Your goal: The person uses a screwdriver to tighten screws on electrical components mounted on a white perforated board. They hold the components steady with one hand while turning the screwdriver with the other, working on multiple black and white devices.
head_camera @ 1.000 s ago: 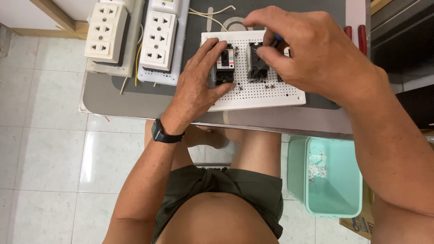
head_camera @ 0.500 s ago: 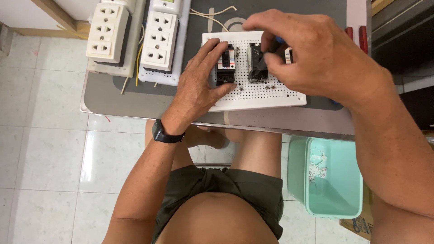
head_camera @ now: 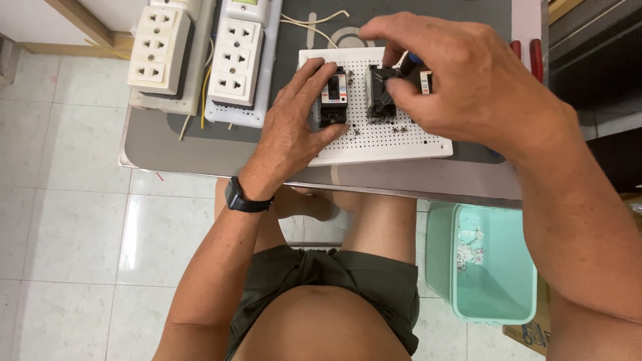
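A white perforated board (head_camera: 394, 140) lies on a grey table (head_camera: 200, 144). Two black circuit breakers stand on it: one at the left (head_camera: 333, 99), one to its right (head_camera: 380, 93). My left hand (head_camera: 291, 127) rests flat on the board's left part, its fingers touching the left breaker. My right hand (head_camera: 461, 73) hovers over the right breaker, its fingers curled around a tool with a blue handle (head_camera: 411, 59) and a small black part at the breaker's top. A few small screws (head_camera: 399, 128) lie on the board below the right breaker.
Two white multi-socket power strips (head_camera: 155, 50) (head_camera: 235, 57) sit on the table's left part, with cream wires behind. A mint-green plastic bin (head_camera: 491, 264) stands on the tiled floor at the right. Red-handled tools (head_camera: 525, 53) lie by the table's right edge.
My right hand has shifted slightly over the right breaker. My left hand and the board stay where they were.
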